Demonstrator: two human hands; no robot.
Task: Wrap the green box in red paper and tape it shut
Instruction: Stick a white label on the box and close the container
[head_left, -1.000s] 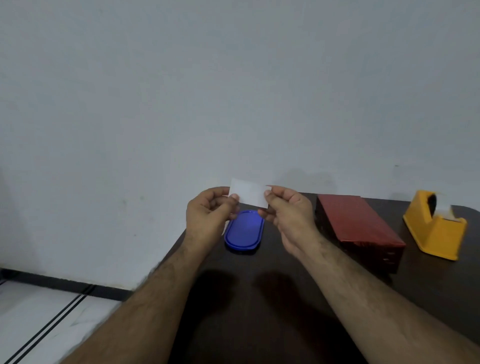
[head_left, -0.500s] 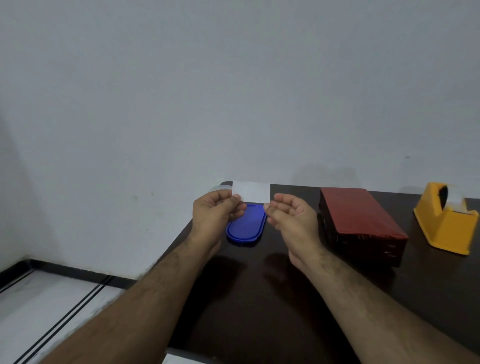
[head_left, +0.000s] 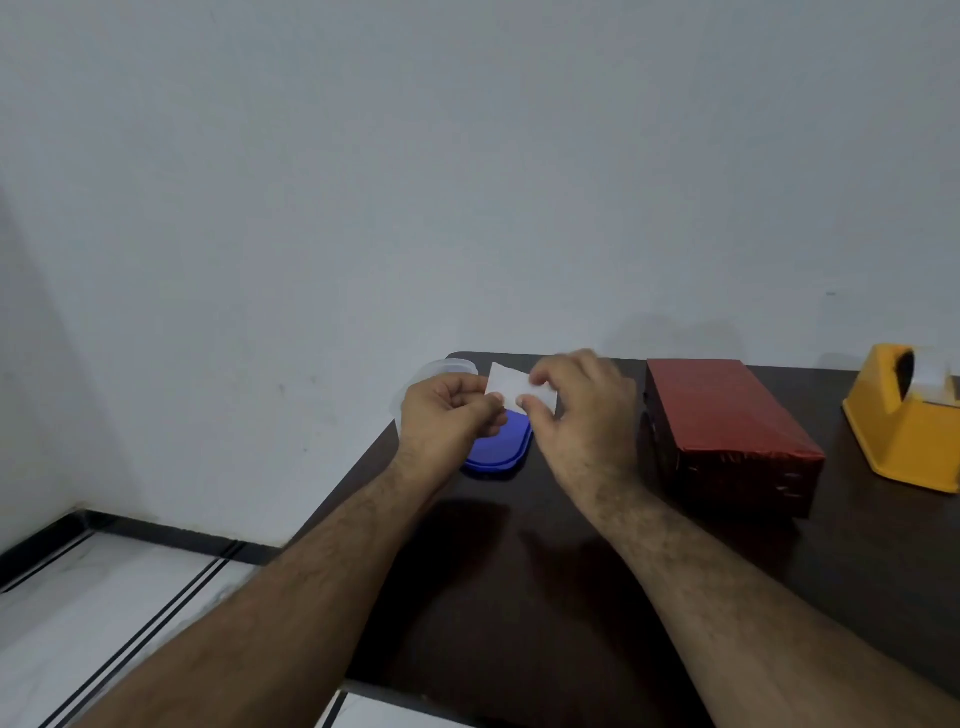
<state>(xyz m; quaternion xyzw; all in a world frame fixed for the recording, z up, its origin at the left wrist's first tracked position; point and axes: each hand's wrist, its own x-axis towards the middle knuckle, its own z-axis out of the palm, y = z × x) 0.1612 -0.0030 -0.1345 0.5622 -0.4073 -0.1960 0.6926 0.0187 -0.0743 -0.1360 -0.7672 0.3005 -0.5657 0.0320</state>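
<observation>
Both hands pinch a small white strip between them, the left hand at its left end, the right hand curled over its right part, above a blue lid. The red-wrapped box lies just right of the right hand on the dark table, with a yellow tape dispenser farther right.

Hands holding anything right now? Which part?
Both pinch a small white slip: left hand at its left edge, right hand at its right part.
</observation>
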